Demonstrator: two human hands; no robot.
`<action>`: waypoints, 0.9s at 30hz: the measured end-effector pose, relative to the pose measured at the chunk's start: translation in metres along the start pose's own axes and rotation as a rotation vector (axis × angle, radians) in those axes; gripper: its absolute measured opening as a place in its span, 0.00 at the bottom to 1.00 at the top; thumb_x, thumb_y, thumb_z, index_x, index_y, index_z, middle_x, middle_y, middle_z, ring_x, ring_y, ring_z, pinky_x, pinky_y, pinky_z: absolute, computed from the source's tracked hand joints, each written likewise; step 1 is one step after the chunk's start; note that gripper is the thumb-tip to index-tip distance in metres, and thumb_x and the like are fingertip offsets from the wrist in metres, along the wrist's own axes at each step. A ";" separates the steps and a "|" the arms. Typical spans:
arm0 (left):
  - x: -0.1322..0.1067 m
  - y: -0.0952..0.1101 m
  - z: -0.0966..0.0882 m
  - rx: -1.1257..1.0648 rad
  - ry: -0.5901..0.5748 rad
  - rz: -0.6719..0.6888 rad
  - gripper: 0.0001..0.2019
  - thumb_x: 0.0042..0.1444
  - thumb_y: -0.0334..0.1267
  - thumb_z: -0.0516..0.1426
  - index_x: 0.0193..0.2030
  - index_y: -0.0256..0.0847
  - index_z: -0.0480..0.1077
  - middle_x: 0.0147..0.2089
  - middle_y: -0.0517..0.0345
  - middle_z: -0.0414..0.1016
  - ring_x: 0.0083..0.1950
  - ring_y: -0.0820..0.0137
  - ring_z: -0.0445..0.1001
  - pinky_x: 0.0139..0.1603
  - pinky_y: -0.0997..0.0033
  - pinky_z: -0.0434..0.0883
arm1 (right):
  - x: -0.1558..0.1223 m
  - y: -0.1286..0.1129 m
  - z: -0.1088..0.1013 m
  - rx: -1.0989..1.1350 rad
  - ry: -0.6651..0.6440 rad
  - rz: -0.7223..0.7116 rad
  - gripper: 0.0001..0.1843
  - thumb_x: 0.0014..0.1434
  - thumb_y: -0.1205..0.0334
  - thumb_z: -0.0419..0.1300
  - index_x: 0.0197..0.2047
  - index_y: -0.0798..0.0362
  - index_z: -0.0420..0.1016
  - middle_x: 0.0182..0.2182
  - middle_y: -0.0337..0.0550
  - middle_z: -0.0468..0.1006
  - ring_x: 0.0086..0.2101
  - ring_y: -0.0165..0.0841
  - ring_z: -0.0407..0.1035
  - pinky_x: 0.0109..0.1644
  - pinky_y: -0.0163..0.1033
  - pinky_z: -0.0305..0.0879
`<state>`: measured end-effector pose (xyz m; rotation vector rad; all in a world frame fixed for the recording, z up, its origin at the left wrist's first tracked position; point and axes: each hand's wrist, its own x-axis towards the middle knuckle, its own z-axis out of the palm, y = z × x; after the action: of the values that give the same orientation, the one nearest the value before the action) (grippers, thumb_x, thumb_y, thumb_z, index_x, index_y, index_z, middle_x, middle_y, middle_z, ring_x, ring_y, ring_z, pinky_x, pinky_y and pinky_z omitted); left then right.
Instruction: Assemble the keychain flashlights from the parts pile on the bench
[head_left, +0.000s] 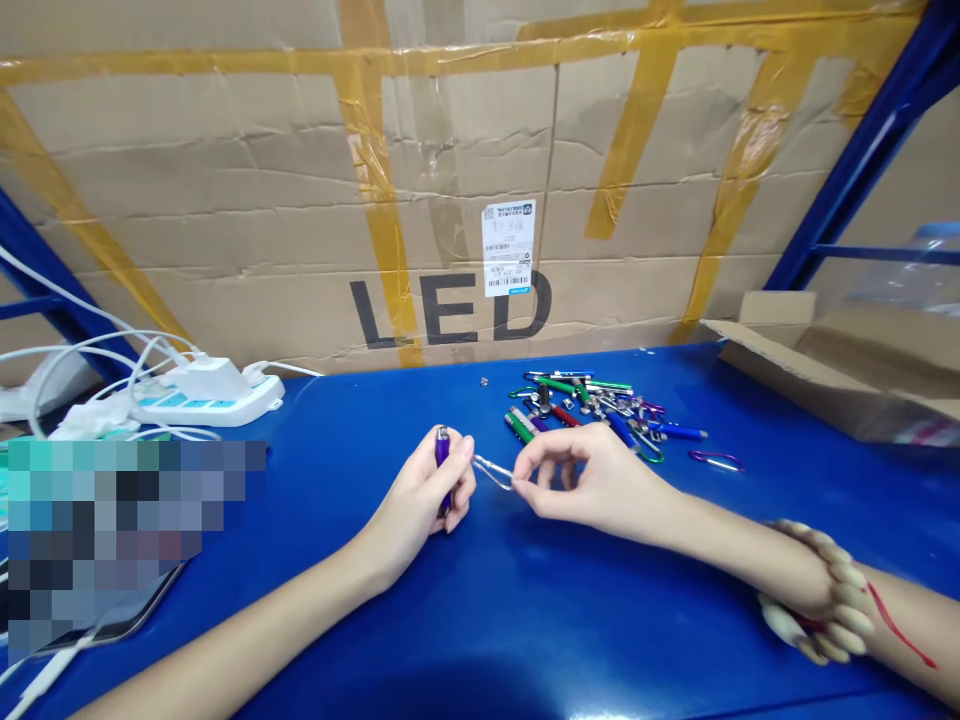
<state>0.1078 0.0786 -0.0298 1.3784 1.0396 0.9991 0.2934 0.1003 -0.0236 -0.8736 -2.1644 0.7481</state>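
My left hand [424,485] is wrapped round a small purple flashlight [442,460], held upright with its silver end up. Beside it, a silver carabiner [495,474] spans the gap between my hands. Its left end lies at my left thumb, and my right hand [577,475] pinches the other end between thumb and fingertips. Whether the carabiner is joined to the flashlight cannot be made out. Behind my right hand lies a loose pile of coloured flashlights [566,415] and carabiners. A purple carabiner [716,460] rests apart at the pile's right.
A white power strip [217,400] with plugs and cables stands at the left back. In front of it lies a device [142,610], partly blurred out. An open cardboard box [817,390] sits at the right. A large taped carton [450,180] walls off the blue table's back.
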 end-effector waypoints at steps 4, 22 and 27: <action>0.000 -0.001 0.001 0.031 -0.046 -0.013 0.15 0.60 0.48 0.48 0.30 0.42 0.50 0.19 0.69 0.61 0.15 0.81 0.56 0.13 0.84 0.49 | -0.002 0.005 0.000 -0.234 0.049 -0.221 0.04 0.50 0.66 0.59 0.29 0.55 0.75 0.22 0.37 0.75 0.20 0.25 0.67 0.23 0.27 0.61; 0.001 0.000 0.001 0.036 -0.007 0.015 0.16 0.56 0.48 0.51 0.30 0.43 0.48 0.21 0.69 0.63 0.16 0.79 0.60 0.14 0.84 0.53 | 0.023 0.059 -0.083 -0.910 0.171 0.370 0.11 0.52 0.51 0.58 0.28 0.46 0.78 0.24 0.37 0.77 0.29 0.34 0.71 0.24 0.33 0.52; 0.002 0.000 0.001 0.036 0.006 0.003 0.17 0.54 0.49 0.52 0.30 0.43 0.48 0.21 0.68 0.64 0.15 0.79 0.61 0.13 0.84 0.52 | 0.019 0.050 -0.103 -1.012 0.306 0.499 0.11 0.55 0.54 0.56 0.35 0.46 0.78 0.32 0.39 0.78 0.35 0.38 0.71 0.30 0.37 0.59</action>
<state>0.1091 0.0805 -0.0297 1.4079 1.0648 0.9912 0.3791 0.1706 0.0105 -1.9231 -1.9901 -0.3575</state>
